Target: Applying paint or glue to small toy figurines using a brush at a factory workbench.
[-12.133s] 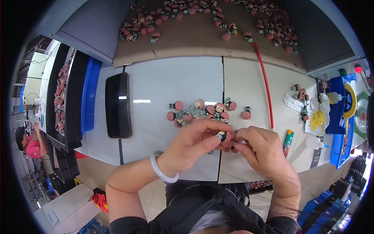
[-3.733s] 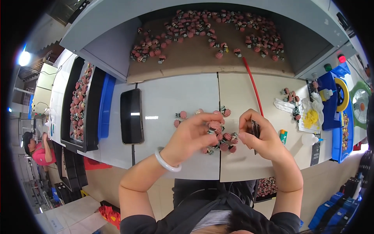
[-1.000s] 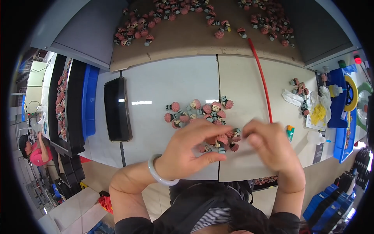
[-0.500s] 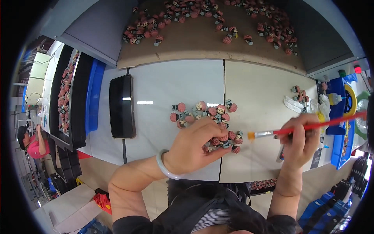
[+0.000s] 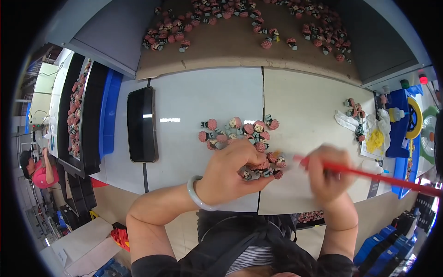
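My left hand (image 5: 233, 166), with a pale bangle at its wrist, is curled round a cluster of small figurines (image 5: 267, 166) with bumpy pink heads and grey-green bodies. The thumb lies along their near side and the other fingers bend over the far side. More of these figurines (image 5: 234, 134) lie on the table just beyond my knuckles. My right hand (image 5: 328, 173), smeared by motion, grips a red-handled paintbrush (image 5: 387, 179). Its blurred bristles reach the right side of the cluster; whether they touch a figurine I cannot tell.
A black phone (image 5: 142, 124) lies on the left of the white table. Many figurines (image 5: 175, 34) spread over a brown board inside a grey booth at the back. Several figurines, tissue (image 5: 345, 121) and a yellow clump (image 5: 374, 139) sit at right, near a blue bin (image 5: 397, 127). A person in pink (image 5: 44, 171) is far left.
My right hand has swung left with the paintbrush, bringing the bristles to the figurines under my left hand. The yellow clump at right has come into fuller view. My left hand keeps its grip.
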A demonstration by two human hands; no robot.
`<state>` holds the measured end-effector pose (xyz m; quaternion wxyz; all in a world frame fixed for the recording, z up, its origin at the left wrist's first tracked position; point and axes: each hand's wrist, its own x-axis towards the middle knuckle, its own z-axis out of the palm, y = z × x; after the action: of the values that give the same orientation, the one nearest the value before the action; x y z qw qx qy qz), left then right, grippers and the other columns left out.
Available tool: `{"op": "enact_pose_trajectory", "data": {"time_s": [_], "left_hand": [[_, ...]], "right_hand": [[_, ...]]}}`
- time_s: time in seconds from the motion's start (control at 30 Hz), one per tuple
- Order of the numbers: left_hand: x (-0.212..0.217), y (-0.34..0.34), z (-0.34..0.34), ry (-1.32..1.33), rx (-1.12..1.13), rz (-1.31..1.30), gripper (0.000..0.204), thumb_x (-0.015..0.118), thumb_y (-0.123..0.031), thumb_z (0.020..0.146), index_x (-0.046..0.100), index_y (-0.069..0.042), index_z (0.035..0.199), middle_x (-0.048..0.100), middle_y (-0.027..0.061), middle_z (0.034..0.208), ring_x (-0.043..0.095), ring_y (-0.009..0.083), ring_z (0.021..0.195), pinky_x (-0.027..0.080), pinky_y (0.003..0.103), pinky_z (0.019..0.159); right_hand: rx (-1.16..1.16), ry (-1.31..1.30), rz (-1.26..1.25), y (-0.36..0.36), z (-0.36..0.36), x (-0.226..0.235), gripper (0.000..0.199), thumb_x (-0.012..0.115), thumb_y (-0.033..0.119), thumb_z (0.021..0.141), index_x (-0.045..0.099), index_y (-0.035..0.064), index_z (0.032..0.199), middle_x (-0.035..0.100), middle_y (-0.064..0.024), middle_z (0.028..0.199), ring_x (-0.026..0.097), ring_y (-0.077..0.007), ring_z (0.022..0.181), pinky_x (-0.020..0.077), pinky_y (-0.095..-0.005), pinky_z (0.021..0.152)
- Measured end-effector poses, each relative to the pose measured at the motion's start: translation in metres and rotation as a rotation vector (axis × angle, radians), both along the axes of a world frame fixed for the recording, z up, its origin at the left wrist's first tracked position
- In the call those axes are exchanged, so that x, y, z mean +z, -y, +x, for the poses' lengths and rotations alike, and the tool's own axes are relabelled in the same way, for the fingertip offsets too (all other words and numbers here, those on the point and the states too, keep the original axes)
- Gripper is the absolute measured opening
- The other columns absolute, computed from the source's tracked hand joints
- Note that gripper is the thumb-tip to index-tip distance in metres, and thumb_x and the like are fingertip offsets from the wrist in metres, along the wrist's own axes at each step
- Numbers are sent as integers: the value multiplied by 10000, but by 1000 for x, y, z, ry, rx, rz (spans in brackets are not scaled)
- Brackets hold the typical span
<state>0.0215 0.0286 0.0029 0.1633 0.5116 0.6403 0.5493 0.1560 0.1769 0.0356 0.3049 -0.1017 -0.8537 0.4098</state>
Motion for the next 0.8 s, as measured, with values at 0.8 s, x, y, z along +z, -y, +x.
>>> {"op": "enact_pose_trajectory", "data": {"time_s": [0.8], "left_hand": [[-5,1,-2,607,-287,152,400,627,155,671,418,-75,923,461,119,1050,536,240,1030,447,445,919]], "right_hand": [[-56,-304,-331,-10,13,9,232,489,267,898,424,46,867,575,-111,583,523,-141,449,408,-220,427]]}}
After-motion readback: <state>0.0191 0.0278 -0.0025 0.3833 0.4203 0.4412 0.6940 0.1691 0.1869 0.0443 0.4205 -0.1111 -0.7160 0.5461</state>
